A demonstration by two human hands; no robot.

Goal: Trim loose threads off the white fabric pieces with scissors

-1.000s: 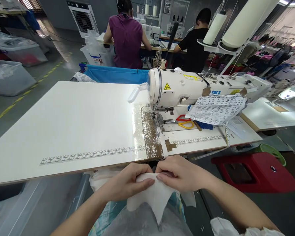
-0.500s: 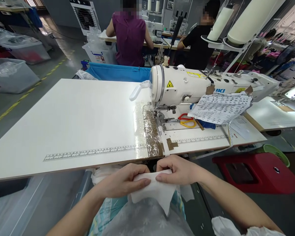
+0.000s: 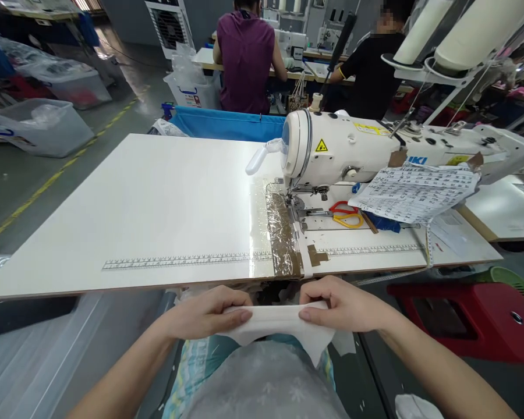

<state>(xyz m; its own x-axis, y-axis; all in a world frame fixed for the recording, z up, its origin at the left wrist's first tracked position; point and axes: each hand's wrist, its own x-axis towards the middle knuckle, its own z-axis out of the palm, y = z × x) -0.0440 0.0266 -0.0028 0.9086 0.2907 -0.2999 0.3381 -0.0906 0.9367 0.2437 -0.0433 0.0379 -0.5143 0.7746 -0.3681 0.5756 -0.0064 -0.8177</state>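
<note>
A piece of white fabric [image 3: 274, 319] is stretched between my two hands, just off the front edge of the sewing table and above my lap. My left hand [image 3: 213, 314] pinches its left end between thumb and fingers. At the other end my right hand [image 3: 334, 305] grips it the same way, thumb on top. The upper edge runs straight between them, while the lower edge curves and hangs to a point on the right. Ahead of my hands stands a white sewing machine [image 3: 327, 148] on the table [image 3: 179, 215].
Scissors [image 3: 347, 215] with red and yellow handles lie by the machine's needle area. A handwritten sheet [image 3: 417, 192] hangs on the machine. A red plastic stool [image 3: 467, 323] stands at the right. Two people sit at the back, and plastic bins [image 3: 41, 128] line the left floor.
My hands have moved apart, pulling the white fabric from bunched to stretched, with its top edge straight. The camera view has turned slightly left.
</note>
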